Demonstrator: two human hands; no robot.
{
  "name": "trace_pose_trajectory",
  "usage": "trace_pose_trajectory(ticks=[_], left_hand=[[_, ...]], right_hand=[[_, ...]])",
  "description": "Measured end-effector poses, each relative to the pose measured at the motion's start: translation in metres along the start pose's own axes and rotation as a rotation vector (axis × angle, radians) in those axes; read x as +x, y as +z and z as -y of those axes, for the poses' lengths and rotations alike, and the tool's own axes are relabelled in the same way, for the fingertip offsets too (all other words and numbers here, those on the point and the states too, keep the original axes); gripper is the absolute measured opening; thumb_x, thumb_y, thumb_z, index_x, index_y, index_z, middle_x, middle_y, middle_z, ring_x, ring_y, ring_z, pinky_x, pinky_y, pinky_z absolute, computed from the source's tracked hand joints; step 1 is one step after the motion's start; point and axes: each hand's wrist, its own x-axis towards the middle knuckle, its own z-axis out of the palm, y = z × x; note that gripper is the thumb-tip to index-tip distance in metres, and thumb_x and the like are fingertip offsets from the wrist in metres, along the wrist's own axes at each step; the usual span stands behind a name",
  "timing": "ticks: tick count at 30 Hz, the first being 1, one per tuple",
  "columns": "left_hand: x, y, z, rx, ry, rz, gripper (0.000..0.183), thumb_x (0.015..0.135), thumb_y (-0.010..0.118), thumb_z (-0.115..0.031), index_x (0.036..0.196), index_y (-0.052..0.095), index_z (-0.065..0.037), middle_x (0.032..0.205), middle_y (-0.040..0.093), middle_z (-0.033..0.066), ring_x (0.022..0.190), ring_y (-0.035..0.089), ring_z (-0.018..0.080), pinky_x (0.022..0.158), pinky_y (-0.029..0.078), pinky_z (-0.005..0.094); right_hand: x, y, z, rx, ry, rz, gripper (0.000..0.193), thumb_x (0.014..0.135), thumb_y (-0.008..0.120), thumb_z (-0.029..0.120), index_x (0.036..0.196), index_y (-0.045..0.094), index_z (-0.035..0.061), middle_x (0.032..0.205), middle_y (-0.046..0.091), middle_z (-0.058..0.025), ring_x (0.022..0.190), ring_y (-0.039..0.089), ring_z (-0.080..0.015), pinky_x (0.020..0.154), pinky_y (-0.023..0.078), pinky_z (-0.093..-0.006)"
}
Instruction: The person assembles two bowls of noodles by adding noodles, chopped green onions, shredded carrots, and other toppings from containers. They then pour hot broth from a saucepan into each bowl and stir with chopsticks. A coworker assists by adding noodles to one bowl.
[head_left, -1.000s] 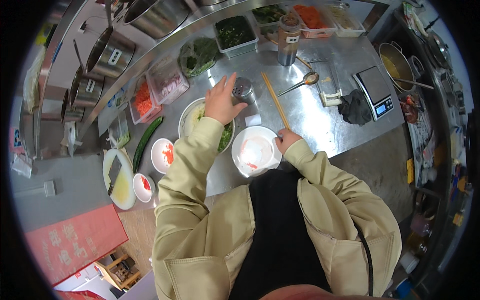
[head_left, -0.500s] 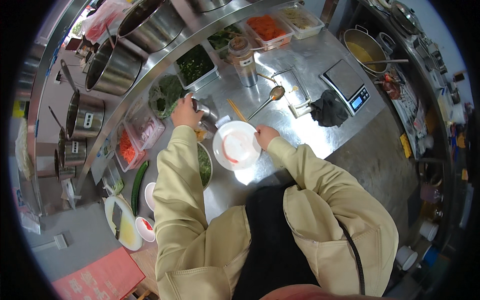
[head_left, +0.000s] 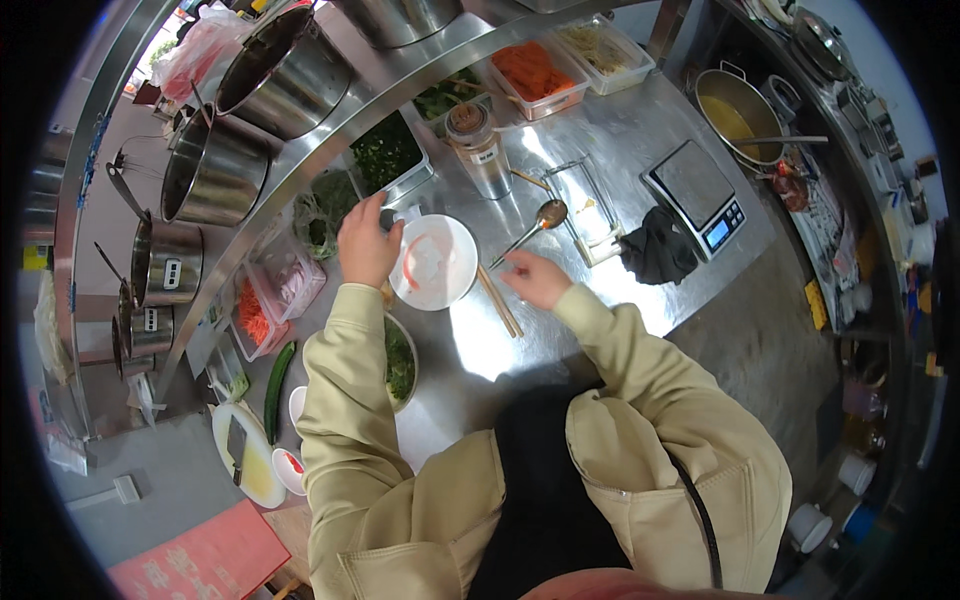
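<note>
A round white plate (head_left: 440, 262) with a reddish smear inside is in front of me at the left of the steel table. At its left rim is my left hand (head_left: 368, 245), thumb against the rim and other fingers pointing away; their grip is partly hidden. My right hand (head_left: 537, 279) is apart from the plate, fingers loosely bent and holding nothing I can see. Its fingertips are close to wooden chopsticks (head_left: 500, 302) and the handle of a spoon (head_left: 550, 214). Just below the plate, a bowl of chopped greens (head_left: 400, 362) is partly covered by my left sleeve.
A spice jar (head_left: 480, 150) and tubs of greens (head_left: 388, 145) and orange shreds (head_left: 538, 72) line the back. A kitchen scale (head_left: 694, 190) and black cloth (head_left: 657, 245) are on the right. Steel pots (head_left: 215, 170), a cucumber (head_left: 278, 392) and a cutting board (head_left: 262, 470) are on the left.
The plate has shifted left and away, and my right hand has let go of it. The steel cup by my left hand is now out of sight. The chopsticks lie nearer to me.
</note>
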Motion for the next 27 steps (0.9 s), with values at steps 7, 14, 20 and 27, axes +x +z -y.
trace_pose_trajectory(ticks=[7, 14, 20, 27], left_hand=[[0.115, 0.062, -0.008, -0.244, -0.104, 0.081, 0.031, 0.085, 0.06, -0.021, 0.114, 0.062, -0.01, 0.112, 0.061, 0.0182, 0.104, 0.058, 0.0342, 0.088, 0.046, 0.0402], [0.237, 0.167, 0.021, -0.026, -0.007, 0.299, 0.037, 0.087, 0.058, -0.02, 0.123, 0.056, -0.009, 0.118, 0.059, 0.0193, 0.102, 0.059, 0.0363, 0.09, 0.046, 0.0426], [0.243, 0.202, 0.047, 0.119, -0.071, 0.441, 0.035, 0.088, 0.056, -0.02, 0.12, 0.057, -0.008, 0.114, 0.06, 0.0182, 0.098, 0.06, 0.0338, 0.085, 0.048, 0.0404], [0.227, 0.19, 0.051, 0.144, -0.128, 0.435, 0.032, 0.089, 0.055, -0.02, 0.117, 0.057, -0.006, 0.109, 0.061, 0.0169, 0.093, 0.062, 0.0309, 0.078, 0.05, 0.0378]], right_hand=[[-0.048, -0.099, 0.003, 0.272, -0.008, -0.118, 0.037, 0.088, 0.063, 0.019, 0.121, 0.056, 0.004, 0.089, 0.06, -0.0043, 0.065, 0.056, -0.0097, 0.06, 0.046, -0.0232], [-0.063, -0.124, -0.006, 0.302, 0.051, -0.067, 0.034, 0.086, 0.065, 0.012, 0.119, 0.057, 0.004, 0.088, 0.058, 0.0017, 0.065, 0.047, -0.0038, 0.06, 0.042, -0.0201], [-0.054, -0.121, -0.022, 0.369, 0.054, 0.067, 0.036, 0.083, 0.066, 0.008, 0.118, 0.058, 0.0043, 0.091, 0.06, -0.0016, 0.068, 0.049, -0.0058, 0.063, 0.042, -0.0209], [-0.037, -0.127, -0.022, 0.358, -0.018, 0.03, 0.04, 0.079, 0.07, 0.007, 0.118, 0.059, 0.0059, 0.092, 0.062, -0.0034, 0.07, 0.05, -0.009, 0.066, 0.044, -0.0226]])
